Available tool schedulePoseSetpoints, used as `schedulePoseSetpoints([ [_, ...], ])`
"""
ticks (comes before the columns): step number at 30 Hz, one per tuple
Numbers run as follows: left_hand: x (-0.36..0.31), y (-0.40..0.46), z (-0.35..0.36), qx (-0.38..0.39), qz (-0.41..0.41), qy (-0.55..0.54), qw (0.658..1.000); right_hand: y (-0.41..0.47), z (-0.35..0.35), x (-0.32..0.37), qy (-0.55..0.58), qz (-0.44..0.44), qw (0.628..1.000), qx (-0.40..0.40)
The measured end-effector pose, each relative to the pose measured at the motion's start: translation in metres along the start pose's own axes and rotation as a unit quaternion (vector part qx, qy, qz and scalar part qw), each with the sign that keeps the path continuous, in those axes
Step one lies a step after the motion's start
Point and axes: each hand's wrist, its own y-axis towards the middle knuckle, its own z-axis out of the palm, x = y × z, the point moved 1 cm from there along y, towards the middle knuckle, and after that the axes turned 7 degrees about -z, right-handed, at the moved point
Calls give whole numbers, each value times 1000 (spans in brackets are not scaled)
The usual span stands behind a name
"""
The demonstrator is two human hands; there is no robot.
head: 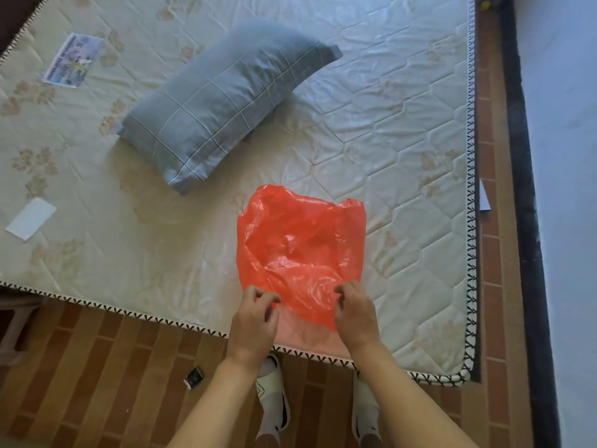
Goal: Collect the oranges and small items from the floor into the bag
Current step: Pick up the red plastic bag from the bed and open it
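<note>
A thin orange-red plastic bag (pixel 300 250) lies crumpled on the quilted mattress (pixel 403 130), near its front edge. My left hand (pixel 255 321) pinches the bag's near left edge with curled fingers. At the near right edge my right hand (pixel 355 315) pinches the plastic too. A small black item (pixel 193 377) lies on the brick-patterned floor (pixel 97 367) to the left of my feet. No oranges are in view.
A grey checked pillow (pixel 226 101) lies across the middle of the mattress. A printed leaflet (pixel 73 59) and a white card (pixel 30 218) sit at its left side. A dark wall base (pixel 523 189) runs along the right. My feet wear white slippers (pixel 273 396).
</note>
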Motion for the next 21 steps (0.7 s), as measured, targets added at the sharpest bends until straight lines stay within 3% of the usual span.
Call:
schedulePoseSetpoints([
  [8, -107, -13, -17, -46, 46, -68, 996, 2, -101, 0, 45, -27, 998, -45],
  [14, -175, -41, -24, -26, 95, -13, 995, -25, -157, -4, 54, -45, 997, -13],
  [21, -241, -72, -57, -127, 105, 4, 986, -52, -199, -9, 76, -102, 990, 51],
])
